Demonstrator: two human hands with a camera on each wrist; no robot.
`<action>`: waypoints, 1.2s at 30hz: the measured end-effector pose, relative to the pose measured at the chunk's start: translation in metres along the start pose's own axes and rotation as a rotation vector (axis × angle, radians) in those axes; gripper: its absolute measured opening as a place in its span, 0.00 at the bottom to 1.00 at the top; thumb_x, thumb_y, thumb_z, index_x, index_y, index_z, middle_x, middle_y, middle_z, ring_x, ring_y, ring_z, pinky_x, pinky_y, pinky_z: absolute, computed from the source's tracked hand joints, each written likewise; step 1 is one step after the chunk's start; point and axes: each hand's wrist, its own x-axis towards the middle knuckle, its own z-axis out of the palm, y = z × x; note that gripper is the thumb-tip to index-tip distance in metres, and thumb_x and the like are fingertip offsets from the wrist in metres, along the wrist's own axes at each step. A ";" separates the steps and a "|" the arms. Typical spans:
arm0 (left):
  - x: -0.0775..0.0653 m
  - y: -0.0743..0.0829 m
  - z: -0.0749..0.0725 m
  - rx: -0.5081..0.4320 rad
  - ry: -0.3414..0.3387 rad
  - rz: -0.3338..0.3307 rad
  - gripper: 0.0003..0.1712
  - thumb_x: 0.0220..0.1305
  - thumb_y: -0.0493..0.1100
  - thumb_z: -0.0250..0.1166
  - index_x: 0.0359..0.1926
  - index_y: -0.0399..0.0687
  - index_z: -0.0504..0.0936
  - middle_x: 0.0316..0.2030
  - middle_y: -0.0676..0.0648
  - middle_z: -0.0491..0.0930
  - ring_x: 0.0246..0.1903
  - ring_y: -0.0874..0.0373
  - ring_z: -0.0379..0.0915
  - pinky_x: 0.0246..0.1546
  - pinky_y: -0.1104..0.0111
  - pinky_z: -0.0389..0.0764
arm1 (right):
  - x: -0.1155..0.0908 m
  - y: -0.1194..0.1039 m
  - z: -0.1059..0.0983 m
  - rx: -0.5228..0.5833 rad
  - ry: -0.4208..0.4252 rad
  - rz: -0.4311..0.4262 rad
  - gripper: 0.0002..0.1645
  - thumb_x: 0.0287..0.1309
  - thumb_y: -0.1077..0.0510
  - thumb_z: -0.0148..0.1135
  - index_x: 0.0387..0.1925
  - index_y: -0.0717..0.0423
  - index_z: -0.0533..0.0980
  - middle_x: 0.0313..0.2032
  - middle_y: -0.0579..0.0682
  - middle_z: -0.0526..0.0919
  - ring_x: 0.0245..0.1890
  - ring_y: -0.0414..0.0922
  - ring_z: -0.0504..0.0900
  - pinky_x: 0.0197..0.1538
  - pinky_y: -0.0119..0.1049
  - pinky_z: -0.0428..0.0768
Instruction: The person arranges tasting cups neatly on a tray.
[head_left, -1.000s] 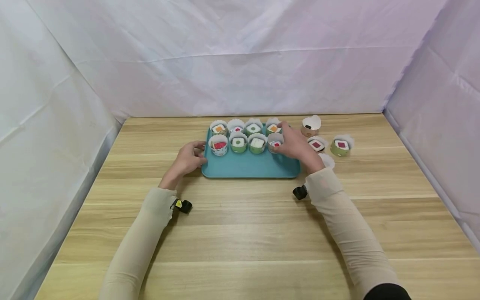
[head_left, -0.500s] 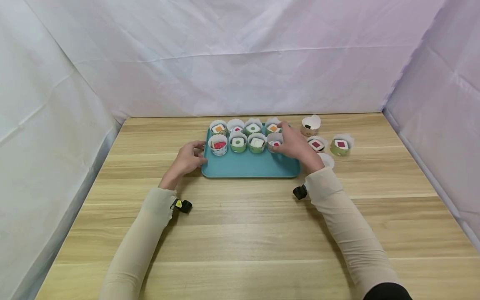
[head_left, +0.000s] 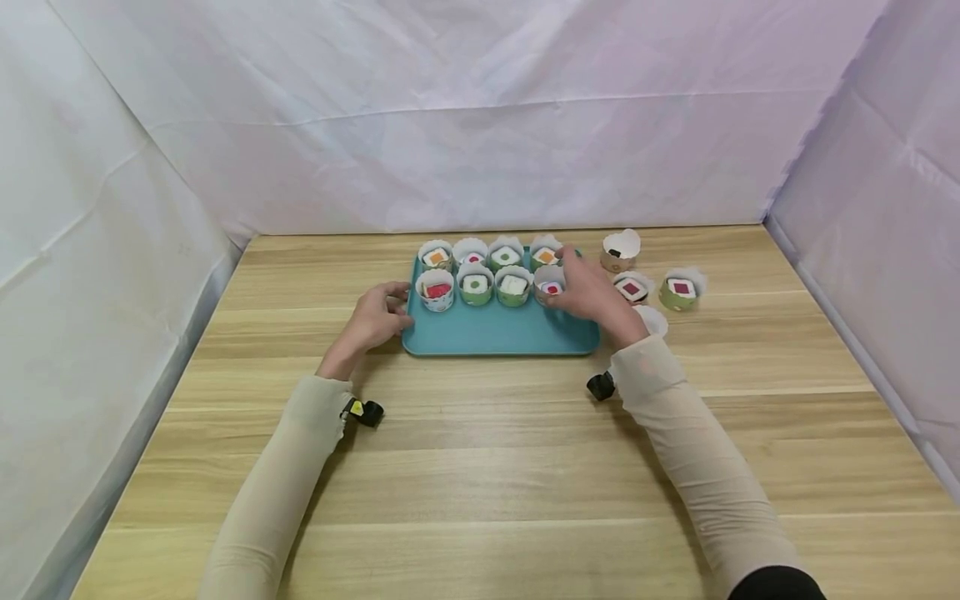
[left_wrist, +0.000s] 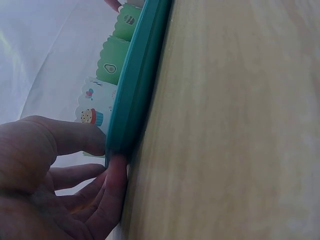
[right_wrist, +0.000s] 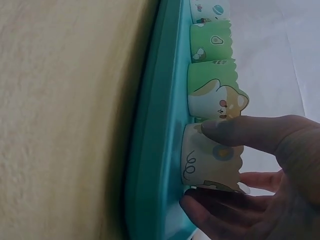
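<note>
A blue-green tray holds two rows of paper baking cups, each with a small piece inside. My left hand grips the tray's left edge, its thumb at the rim and a fingertip low against the side in the left wrist view. At the front row's right end, my right hand holds a whitish paper baking cup between thumb and fingers. This cup stands on the tray, with a white piece with a red centre inside. Beside it is a green paper cup with an animal drawing.
Right of the tray, on the wooden table, stand a brown-sided cup, a cup with a dark-red-centred piece, a similar green cup and a white cup partly behind the right wrist. White cloth hangs behind.
Both hands stay almost in place. The piece in the right hand's cup shows slightly more of its red centre than before.
</note>
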 end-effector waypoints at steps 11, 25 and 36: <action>-0.001 0.000 -0.001 0.007 0.004 -0.006 0.40 0.65 0.30 0.63 0.77 0.39 0.63 0.66 0.37 0.71 0.51 0.47 0.72 0.40 0.68 0.84 | -0.008 0.000 -0.012 0.030 0.001 0.006 0.60 0.60 0.51 0.73 0.81 0.59 0.46 0.67 0.68 0.68 0.62 0.63 0.73 0.63 0.61 0.75; 0.001 -0.001 0.000 -0.002 -0.008 -0.015 0.40 0.66 0.31 0.62 0.77 0.40 0.62 0.67 0.37 0.70 0.52 0.47 0.72 0.42 0.67 0.84 | -0.062 0.050 -0.070 0.201 0.292 -0.076 0.45 0.66 0.47 0.68 0.75 0.58 0.60 0.63 0.67 0.75 0.63 0.64 0.77 0.60 0.60 0.80; 0.001 0.001 0.000 -0.004 -0.006 -0.014 0.40 0.65 0.30 0.63 0.77 0.39 0.62 0.66 0.36 0.71 0.51 0.48 0.72 0.41 0.69 0.84 | -0.078 0.121 -0.088 0.232 0.505 0.042 0.35 0.65 0.44 0.67 0.67 0.56 0.72 0.59 0.60 0.79 0.59 0.49 0.78 0.46 0.16 0.74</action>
